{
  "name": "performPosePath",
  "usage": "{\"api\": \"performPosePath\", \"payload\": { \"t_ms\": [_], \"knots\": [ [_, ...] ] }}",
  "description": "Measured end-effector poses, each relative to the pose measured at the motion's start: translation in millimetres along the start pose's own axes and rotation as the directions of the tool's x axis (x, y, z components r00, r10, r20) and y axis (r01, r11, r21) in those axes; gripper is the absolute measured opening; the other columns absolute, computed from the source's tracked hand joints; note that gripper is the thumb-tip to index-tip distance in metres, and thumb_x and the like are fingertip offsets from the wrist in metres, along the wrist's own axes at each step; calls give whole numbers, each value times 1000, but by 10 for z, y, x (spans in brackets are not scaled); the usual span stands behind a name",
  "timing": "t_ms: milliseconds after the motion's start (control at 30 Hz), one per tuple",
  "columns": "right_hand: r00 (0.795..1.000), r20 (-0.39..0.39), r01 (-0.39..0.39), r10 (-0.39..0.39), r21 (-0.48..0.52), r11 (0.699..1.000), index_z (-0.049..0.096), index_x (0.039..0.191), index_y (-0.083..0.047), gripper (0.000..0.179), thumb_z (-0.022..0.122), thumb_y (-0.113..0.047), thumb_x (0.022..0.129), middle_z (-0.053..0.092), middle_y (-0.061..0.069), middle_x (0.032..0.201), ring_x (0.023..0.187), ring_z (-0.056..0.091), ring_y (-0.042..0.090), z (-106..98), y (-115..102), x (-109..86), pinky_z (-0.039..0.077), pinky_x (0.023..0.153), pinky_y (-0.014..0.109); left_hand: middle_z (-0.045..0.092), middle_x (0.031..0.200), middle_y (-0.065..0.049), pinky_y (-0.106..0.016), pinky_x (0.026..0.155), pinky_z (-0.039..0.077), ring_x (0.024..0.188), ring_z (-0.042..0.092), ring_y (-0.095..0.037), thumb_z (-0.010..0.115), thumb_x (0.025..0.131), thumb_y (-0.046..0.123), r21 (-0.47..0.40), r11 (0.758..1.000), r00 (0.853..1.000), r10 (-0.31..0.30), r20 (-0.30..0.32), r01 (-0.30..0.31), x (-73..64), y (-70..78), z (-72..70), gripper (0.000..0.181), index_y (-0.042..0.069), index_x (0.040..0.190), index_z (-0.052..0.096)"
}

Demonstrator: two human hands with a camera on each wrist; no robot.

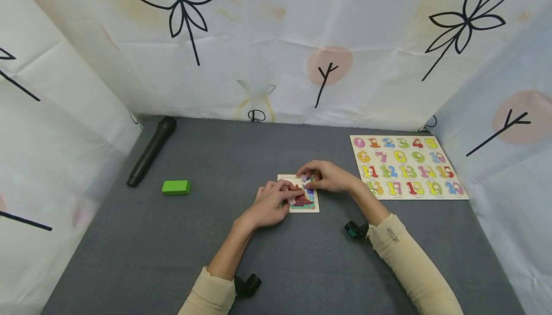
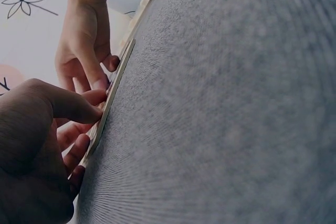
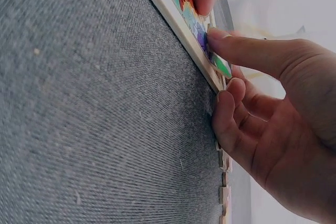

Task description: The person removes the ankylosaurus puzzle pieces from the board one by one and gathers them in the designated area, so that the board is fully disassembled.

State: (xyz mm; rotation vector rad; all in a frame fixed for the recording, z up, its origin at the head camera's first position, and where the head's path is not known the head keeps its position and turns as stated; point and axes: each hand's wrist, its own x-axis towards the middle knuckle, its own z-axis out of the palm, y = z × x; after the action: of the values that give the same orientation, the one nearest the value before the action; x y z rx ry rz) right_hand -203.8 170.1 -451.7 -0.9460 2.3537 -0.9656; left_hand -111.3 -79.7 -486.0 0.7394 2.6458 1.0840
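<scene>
A small wooden jigsaw puzzle (image 1: 307, 210) with a pale frame and a colourful picture lies flat on the grey table, under both hands. My left hand (image 1: 270, 204) rests on its left part, with fingertips spread over the picture and the thumb near the lower edge. At the upper right corner, my right hand (image 1: 333, 177) pinches a jigsaw piece (image 3: 221, 65) with purple and green on it. In the right wrist view this piece sits tilted, one end raised above the frame. My fingers cover much of the picture.
A number board (image 1: 407, 196) with several coloured numerals lies at the right, behind my right forearm. On the left are a green block (image 1: 176, 188) and a black microphone (image 1: 151, 154). White patterned cloth (image 1: 276, 41) encloses the table's back and sides.
</scene>
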Motion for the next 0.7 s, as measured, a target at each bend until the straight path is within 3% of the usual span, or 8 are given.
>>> {"api": "performPosePath", "payload": {
  "t_ms": [333, 500, 700],
  "knots": [
    [998, -48, 36, -35, 19, 999, 78, 122, -7, 20, 75, -11, 102, 77, 9, 107, 83, 59, 11, 18, 34, -57, 50, 77, 28, 59, 146, 1, -54, 101, 32, 129, 46, -31, 54, 101, 11, -8, 1000, 1000, -2, -1, 2, 12, -49, 49, 55, 32, 149, 68],
    [997, -76, 43, -34, 117, 992, 76, 122, -1, 20, 72, -7, 103, 77, 13, 104, 78, 60, 11, 18, 43, -103, 52, 74, 27, 58, 148, 3, -53, 103, 32, 131, 46, -30, 54, 101, 11, -7, 1000, 1000, -9, -5, 9, 17, -64, 64, 55, 32, 149, 68],
    [995, -95, -4, 29, 251, 968, 71, 127, 5, 25, 70, -4, 104, 71, 21, 105, 77, 67, 18, -24, 60, -234, 58, 68, 29, 59, 147, 2, -56, 105, 32, 131, 46, -31, 55, 101, 10, -20, 1000, 1000, -13, -4, 12, 29, -72, 67, 54, 31, 149, 69]
  ]
}}
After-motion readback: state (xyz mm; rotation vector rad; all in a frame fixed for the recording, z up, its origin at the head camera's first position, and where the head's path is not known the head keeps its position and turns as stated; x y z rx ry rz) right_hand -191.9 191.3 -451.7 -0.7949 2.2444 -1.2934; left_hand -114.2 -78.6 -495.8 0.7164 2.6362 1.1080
